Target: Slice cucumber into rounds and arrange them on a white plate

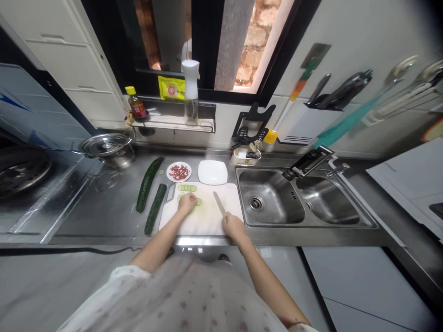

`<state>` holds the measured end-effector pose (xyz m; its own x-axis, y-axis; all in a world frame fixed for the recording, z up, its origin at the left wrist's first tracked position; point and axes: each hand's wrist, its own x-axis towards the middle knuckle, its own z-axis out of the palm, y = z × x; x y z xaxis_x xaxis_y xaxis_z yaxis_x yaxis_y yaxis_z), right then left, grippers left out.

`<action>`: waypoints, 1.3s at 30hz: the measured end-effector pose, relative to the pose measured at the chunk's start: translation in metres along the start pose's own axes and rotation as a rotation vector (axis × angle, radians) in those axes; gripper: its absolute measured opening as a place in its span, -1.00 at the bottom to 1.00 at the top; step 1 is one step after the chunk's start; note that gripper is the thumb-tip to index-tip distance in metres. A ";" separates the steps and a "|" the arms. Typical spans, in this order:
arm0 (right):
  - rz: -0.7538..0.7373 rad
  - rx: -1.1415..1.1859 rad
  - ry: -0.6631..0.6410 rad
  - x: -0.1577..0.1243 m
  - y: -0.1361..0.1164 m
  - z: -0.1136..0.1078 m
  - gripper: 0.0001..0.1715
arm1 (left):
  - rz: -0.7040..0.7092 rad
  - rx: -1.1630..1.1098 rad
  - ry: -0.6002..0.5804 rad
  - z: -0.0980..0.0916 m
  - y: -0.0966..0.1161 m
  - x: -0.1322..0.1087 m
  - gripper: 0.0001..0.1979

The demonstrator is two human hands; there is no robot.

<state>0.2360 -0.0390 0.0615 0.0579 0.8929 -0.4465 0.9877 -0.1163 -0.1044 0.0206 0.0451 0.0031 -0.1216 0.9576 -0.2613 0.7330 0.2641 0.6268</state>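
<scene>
A white cutting board (207,221) lies on the steel counter in front of me. My left hand (187,203) rests curled on cucumber slices (187,188) near the board's back left; what lies under its fingers is hidden. My right hand (233,227) is closed round the handle of a knife (219,204), whose blade points away over the board and touches no slice. Two long dark cucumbers (148,183) (155,208) lie left of the board.
Behind the board stand a small plate of red pieces (179,172) and an empty white plate (212,172). A double sink (273,203) with a tap (308,162) is to the right. A lidded steel pot (108,148) sits at the back left.
</scene>
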 end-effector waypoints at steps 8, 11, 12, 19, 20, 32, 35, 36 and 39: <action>-0.066 -0.016 0.005 -0.010 -0.002 -0.003 -0.62 | 0.060 0.036 0.066 0.014 -0.010 -0.006 -0.88; -0.123 -0.015 -0.005 -0.021 -0.006 -0.002 -0.61 | 0.078 0.041 0.100 0.016 -0.014 -0.005 -0.84; -0.139 -0.019 -0.017 -0.024 -0.008 -0.002 -0.61 | 0.082 0.039 0.105 0.016 -0.015 -0.005 -0.83; -0.179 -0.077 -0.095 -0.034 -0.019 -0.003 -0.64 | 0.078 0.056 0.110 0.016 -0.016 -0.004 -0.79; -0.181 -0.083 -0.102 -0.034 -0.020 -0.003 -0.64 | 0.075 0.059 0.110 0.016 -0.016 -0.005 -0.79; -0.182 -0.104 -0.115 -0.034 -0.026 -0.004 -0.66 | 0.051 0.063 0.096 0.015 -0.013 -0.004 -0.80; -0.192 -0.107 -0.126 -0.034 -0.026 -0.004 -0.65 | 0.054 0.065 0.097 0.016 -0.013 -0.004 -0.80; -0.194 -0.111 -0.133 -0.034 -0.026 -0.005 -0.65 | 0.054 0.066 0.097 0.016 -0.013 -0.004 -0.80; -0.207 -0.124 -0.138 -0.034 -0.026 -0.006 -0.65 | 0.051 0.069 0.099 0.016 -0.013 -0.004 -0.80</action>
<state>0.2089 -0.0634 0.0848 -0.1589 0.8233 -0.5448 0.9872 0.1242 -0.1002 0.0220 0.0362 -0.0163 -0.1462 0.9771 -0.1548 0.7839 0.2099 0.5844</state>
